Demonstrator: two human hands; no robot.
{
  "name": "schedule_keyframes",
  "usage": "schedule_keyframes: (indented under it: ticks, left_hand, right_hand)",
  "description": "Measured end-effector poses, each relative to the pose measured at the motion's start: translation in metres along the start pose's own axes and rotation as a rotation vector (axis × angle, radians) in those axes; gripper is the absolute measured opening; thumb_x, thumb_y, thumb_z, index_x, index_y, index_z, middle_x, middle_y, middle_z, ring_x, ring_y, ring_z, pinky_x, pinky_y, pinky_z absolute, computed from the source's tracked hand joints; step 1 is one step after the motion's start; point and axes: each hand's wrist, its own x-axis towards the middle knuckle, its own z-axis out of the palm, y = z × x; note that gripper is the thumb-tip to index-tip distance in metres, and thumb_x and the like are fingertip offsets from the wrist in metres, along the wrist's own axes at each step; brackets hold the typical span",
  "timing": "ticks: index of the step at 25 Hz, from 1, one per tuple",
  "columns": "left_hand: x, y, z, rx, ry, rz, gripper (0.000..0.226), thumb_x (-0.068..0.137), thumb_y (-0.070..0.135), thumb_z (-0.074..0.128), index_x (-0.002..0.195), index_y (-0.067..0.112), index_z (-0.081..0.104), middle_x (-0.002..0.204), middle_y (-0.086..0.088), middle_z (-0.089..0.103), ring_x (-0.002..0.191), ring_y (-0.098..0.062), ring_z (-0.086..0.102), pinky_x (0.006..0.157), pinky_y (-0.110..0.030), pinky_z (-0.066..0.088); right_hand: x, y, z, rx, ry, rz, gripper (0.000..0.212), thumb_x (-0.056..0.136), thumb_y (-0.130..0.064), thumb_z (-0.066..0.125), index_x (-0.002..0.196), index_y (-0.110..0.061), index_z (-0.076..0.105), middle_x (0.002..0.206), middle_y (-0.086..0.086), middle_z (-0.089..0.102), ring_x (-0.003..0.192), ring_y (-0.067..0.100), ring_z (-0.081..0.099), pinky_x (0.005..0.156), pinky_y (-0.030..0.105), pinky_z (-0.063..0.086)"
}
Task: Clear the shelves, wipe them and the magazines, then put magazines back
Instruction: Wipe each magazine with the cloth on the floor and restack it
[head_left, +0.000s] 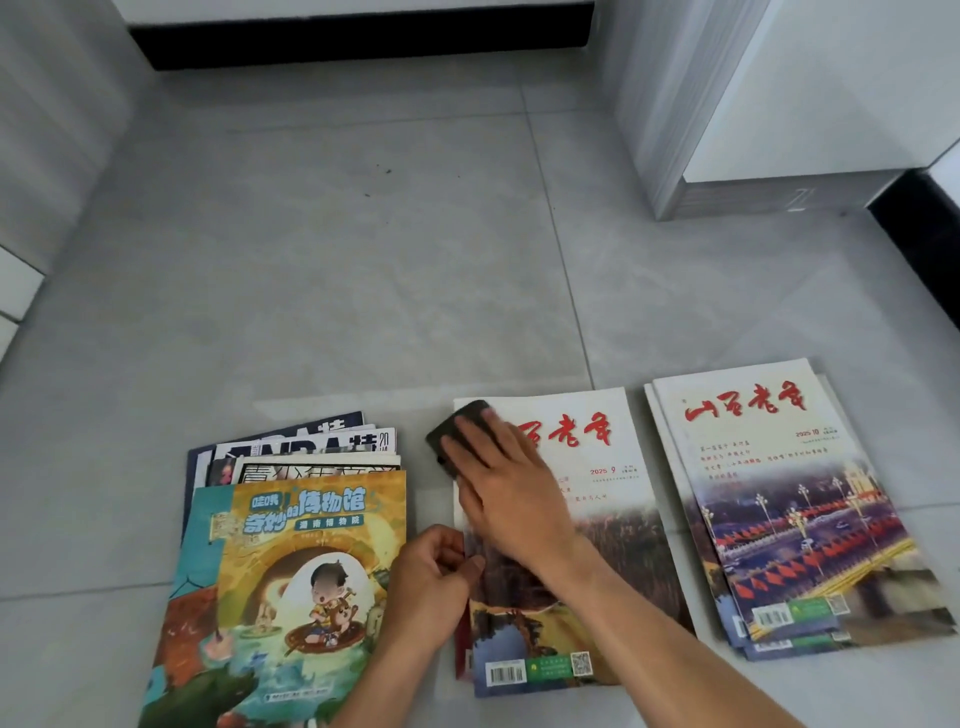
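Right hand (506, 486) flat, fingers spread, presses dark cloth (454, 434) onto middle magazine (587, 525) on the floor; left hand (431, 577) pinches its spine edge. We'd wipe outward, anchoring firmly.

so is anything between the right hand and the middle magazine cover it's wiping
Only the dark cloth, which the right hand presses flat onto the middle magazine near its upper left corner. The left hand grips the magazine's left edge, out of the way.
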Motion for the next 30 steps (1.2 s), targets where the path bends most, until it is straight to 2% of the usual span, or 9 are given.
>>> schedule_keyframes:
  ticks: [2,6,11,15,17,20,23,28,30]
  left_hand:
    - [0.000,0.000,-0.001,-0.002,0.002,0.001,0.014,0.082,0.005,0.075,0.079,0.011,0.063,0.068,-0.001,0.061,0.062,-0.014,0.056,0.055,-0.016,0.044]
    - [-0.001,0.001,-0.001,0.030,0.005,0.007,0.015,0.084,0.008,0.074,0.080,0.014,0.061,0.072,-0.002,0.061,0.064,-0.011,0.056,0.051,-0.009,0.042]
    - [-0.001,0.000,-0.002,0.019,-0.001,0.018,0.014,0.083,0.006,0.074,0.080,0.011,0.062,0.070,-0.004,0.061,0.062,-0.013,0.055,0.052,-0.013,0.042]
    - [-0.001,0.000,-0.002,0.053,0.001,0.015,0.013,0.084,0.009,0.073,0.081,0.011,0.061,0.073,-0.004,0.061,0.065,-0.012,0.056,0.054,-0.013,0.043]
    - [-0.002,0.002,0.000,0.063,0.015,0.009,0.013,0.084,0.009,0.073,0.081,0.011,0.061,0.074,-0.006,0.062,0.065,-0.013,0.056,0.056,-0.017,0.044]
    - [-0.004,0.006,0.000,0.041,0.021,-0.005,0.012,0.081,0.001,0.072,0.080,0.010,0.063,0.073,-0.006,0.066,0.065,-0.016,0.059,0.057,-0.024,0.048]
    - [-0.003,0.006,-0.002,0.033,0.015,-0.019,0.012,0.081,0.003,0.074,0.080,0.010,0.064,0.076,-0.007,0.069,0.071,-0.020,0.064,0.066,-0.033,0.053]
    - [-0.005,0.004,-0.002,0.046,0.036,-0.022,0.015,0.082,0.011,0.077,0.080,0.013,0.062,0.077,-0.004,0.065,0.070,-0.016,0.060,0.063,-0.025,0.048]
    - [-0.005,0.006,0.000,0.035,0.048,-0.025,0.015,0.080,0.005,0.076,0.078,0.011,0.063,0.074,-0.004,0.066,0.068,-0.017,0.061,0.062,-0.025,0.048]
  right_hand:
    - [0.003,0.022,-0.001,0.002,0.011,-0.055,0.044,0.098,-0.030,0.048,0.141,-0.021,0.055,0.150,0.002,0.049,0.145,0.028,0.036,0.114,0.047,0.038]
    - [0.000,0.043,-0.015,-0.021,0.156,0.615,0.045,0.102,-0.028,0.046,0.145,-0.016,0.050,0.152,0.010,0.046,0.146,0.034,0.033,0.112,0.054,0.038]
    - [0.000,0.021,-0.005,0.008,0.003,0.006,0.047,0.095,-0.030,0.047,0.141,-0.022,0.054,0.149,0.002,0.050,0.143,0.029,0.039,0.115,0.047,0.037]
    - [-0.033,0.083,-0.029,-0.093,0.142,0.576,0.048,0.100,-0.030,0.039,0.145,-0.015,0.050,0.150,0.013,0.047,0.143,0.036,0.036,0.114,0.054,0.035]
    - [-0.029,0.061,-0.026,-0.144,0.144,0.640,0.049,0.101,-0.027,0.040,0.148,-0.014,0.045,0.152,0.016,0.044,0.144,0.039,0.033,0.116,0.055,0.033]
    - [-0.014,-0.009,-0.003,-0.044,0.035,0.208,0.050,0.095,-0.025,0.048,0.145,-0.019,0.050,0.151,0.009,0.047,0.144,0.035,0.036,0.116,0.051,0.034]
    - [-0.021,0.009,-0.004,0.030,-0.004,-0.109,0.046,0.094,-0.029,0.047,0.139,-0.024,0.057,0.149,0.000,0.050,0.142,0.027,0.040,0.115,0.046,0.037]
    - [-0.043,0.068,-0.031,-0.081,0.156,0.601,0.052,0.097,-0.030,0.038,0.145,-0.016,0.049,0.152,0.011,0.045,0.144,0.036,0.034,0.113,0.054,0.037]
    - [-0.038,0.022,-0.017,-0.086,0.106,0.491,0.052,0.095,-0.026,0.044,0.146,-0.018,0.047,0.153,0.011,0.044,0.145,0.035,0.033,0.115,0.051,0.035]
